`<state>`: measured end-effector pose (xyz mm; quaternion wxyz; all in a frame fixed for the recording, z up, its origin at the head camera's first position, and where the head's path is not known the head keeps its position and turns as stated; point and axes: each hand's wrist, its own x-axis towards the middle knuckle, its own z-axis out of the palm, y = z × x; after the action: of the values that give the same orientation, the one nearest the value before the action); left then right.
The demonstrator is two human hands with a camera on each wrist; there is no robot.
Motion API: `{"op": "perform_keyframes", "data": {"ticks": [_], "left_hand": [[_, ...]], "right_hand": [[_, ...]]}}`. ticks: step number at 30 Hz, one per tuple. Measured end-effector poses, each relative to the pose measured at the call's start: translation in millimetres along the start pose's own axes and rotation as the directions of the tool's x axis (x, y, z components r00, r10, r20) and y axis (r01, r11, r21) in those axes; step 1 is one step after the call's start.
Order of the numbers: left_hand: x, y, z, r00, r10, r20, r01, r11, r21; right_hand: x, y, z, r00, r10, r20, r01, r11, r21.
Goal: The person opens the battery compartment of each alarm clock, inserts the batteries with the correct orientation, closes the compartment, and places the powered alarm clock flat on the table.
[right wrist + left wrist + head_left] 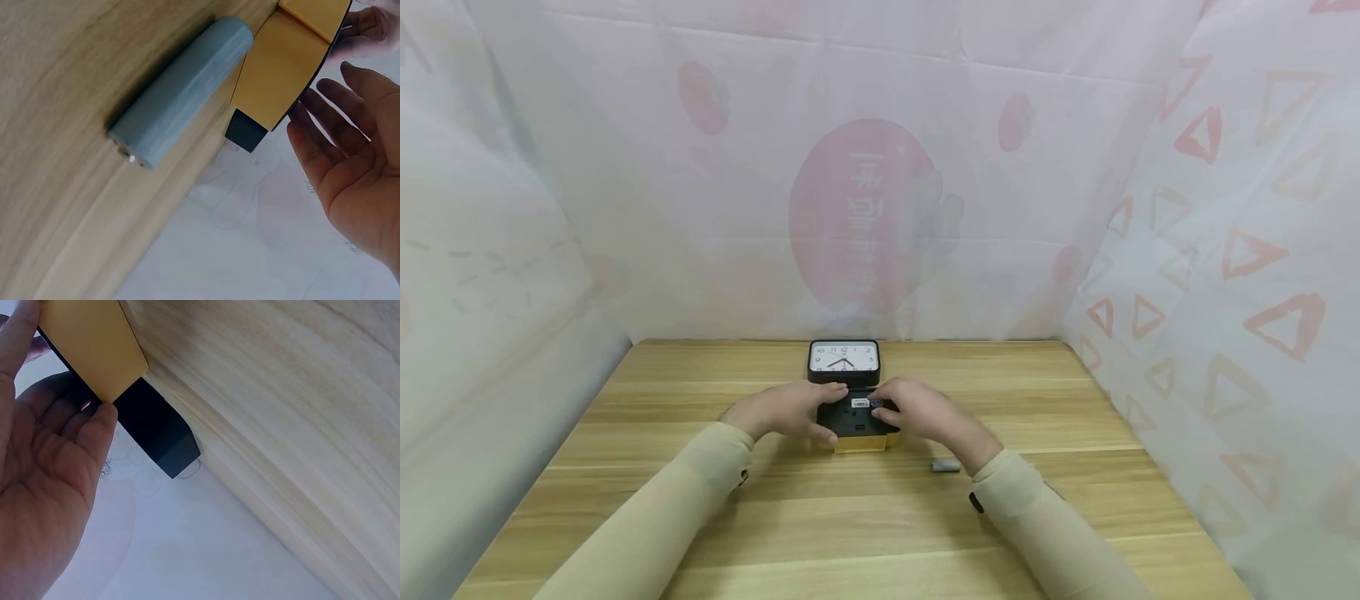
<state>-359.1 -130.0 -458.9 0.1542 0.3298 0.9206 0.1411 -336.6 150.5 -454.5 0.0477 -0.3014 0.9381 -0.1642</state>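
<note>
A yellow-sided clock [861,445] lies with its black back up, showing a white label; its front is hidden. My left hand [786,408] grips it at the left, thumb at the near edge and fingers at the far edge. In the left wrist view, curled fingers of the left hand [56,444] touch its yellow side. My right hand [921,408] is over the right part of the back, thumb and forefinger beside a small dark bluish spot. Whether they pinch something there is too small to tell. The right hand's [356,131] other fingers hang loosely near the edge.
A black-framed clock [844,357] with a white dial stands just behind the yellow-sided one. A grey battery [946,466] lies on the wooden table [820,533], under the right forearm's inner side. Printed cloth [737,208] hangs behind and along both sides.
</note>
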Motion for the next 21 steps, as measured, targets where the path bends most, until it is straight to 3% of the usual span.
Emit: {"op": "perform_keyframes", "data": {"ticks": [12, 21], "left_hand": [[-0.4, 0.3, -0.9, 1.0, -0.012, 0.009, 0.012, 0.999, -0.032], [-1.6, 1.5, -0.2, 1.0, -0.014, 0.006, 0.014, 0.999, -0.043]], "right_hand": [[7, -12, 12, 0.996, -0.089, 0.008, 0.09, 0.985, -0.151], [11, -18, 21, 0.998, 0.018, -0.059, -0.024, 0.995, -0.099]]}}
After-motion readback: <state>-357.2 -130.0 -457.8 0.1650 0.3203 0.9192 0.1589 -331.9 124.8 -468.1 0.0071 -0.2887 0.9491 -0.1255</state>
